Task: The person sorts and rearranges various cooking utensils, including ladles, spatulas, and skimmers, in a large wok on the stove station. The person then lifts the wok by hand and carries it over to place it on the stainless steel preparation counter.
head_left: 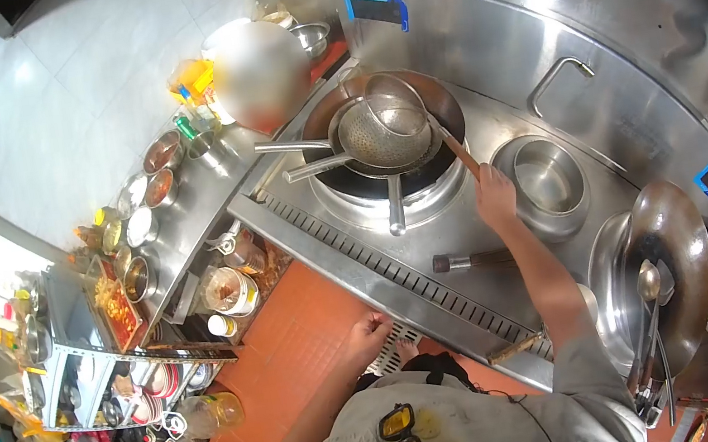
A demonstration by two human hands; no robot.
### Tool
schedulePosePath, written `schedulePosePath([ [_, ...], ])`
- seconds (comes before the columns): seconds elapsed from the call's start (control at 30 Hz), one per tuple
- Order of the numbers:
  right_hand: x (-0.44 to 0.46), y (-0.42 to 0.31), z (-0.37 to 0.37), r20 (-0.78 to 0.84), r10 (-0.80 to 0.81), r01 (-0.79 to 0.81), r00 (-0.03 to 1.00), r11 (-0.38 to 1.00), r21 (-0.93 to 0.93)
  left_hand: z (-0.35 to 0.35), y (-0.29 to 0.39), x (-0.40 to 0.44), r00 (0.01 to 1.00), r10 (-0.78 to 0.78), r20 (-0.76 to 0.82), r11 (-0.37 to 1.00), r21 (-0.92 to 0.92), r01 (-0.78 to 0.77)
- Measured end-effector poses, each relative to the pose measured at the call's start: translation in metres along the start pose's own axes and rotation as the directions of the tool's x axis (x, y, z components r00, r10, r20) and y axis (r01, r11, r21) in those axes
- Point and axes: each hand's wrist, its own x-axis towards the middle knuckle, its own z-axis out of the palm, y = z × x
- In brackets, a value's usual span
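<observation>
My right hand (496, 194) is closed around the wooden handle (459, 150) of a round strainer (394, 105). The strainer's bowl is over a stack of metal strainers with steel handles, the top one a perforated strainer (365, 139). These sit over a dark wok (440, 107) on the stove's left burner; whether the held strainer touches them I cannot tell. My left hand (367, 338) hangs in front of my body by the stove's front edge, fingers curled in, with nothing visible in it.
A steel pot (549, 178) stands right of the wok. Farther right, a large tilted wok (674, 265) has ladles (648, 287) by it. A dark-ended cylindrical tool (470, 260) lies on the stove top (396, 256). Bowls of ingredients (161, 187) line the left counter (223, 172).
</observation>
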Motion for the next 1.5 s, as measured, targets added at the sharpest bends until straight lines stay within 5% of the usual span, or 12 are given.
schedulePosePath([
  [0.2, 0.017, 0.025, 0.018, -0.03, -0.09, 0.081, 0.996, 0.972, -0.221, -0.001, 0.009, 0.015, 0.999, -0.025, 0.021, 0.997, 0.076, 0.024],
  [0.5, 0.002, 0.051, 0.034, -0.068, -0.067, 0.044, 0.995, 0.954, -0.296, -0.012, 0.003, 0.033, 0.996, -0.014, 0.083, 0.979, 0.202, -0.003],
  [0.8, -0.018, 0.027, 0.044, -0.056, 0.134, -0.144, 0.989, 0.937, -0.317, -0.039, 0.011, 0.026, 0.986, -0.059, 0.158, 0.968, 0.249, 0.018],
  [1.0, -0.027, -0.003, 0.034, -0.073, 0.377, -0.383, 0.923, 0.89, -0.246, -0.065, 0.0, 0.022, 0.986, -0.026, 0.167, 0.968, 0.251, -0.017],
  [1.23, -0.072, -0.067, -0.012, -0.302, 0.322, -0.362, 0.897, 0.928, -0.084, -0.091, -0.017, 0.012, 0.976, 0.012, 0.216, 0.971, 0.232, -0.063],
  [1.5, -0.207, -0.152, -0.059, -0.249, 0.446, -0.408, 0.86, 0.893, 0.191, -0.087, -0.03, 0.018, 0.92, -0.038, 0.39, 0.961, 0.266, -0.073],
])
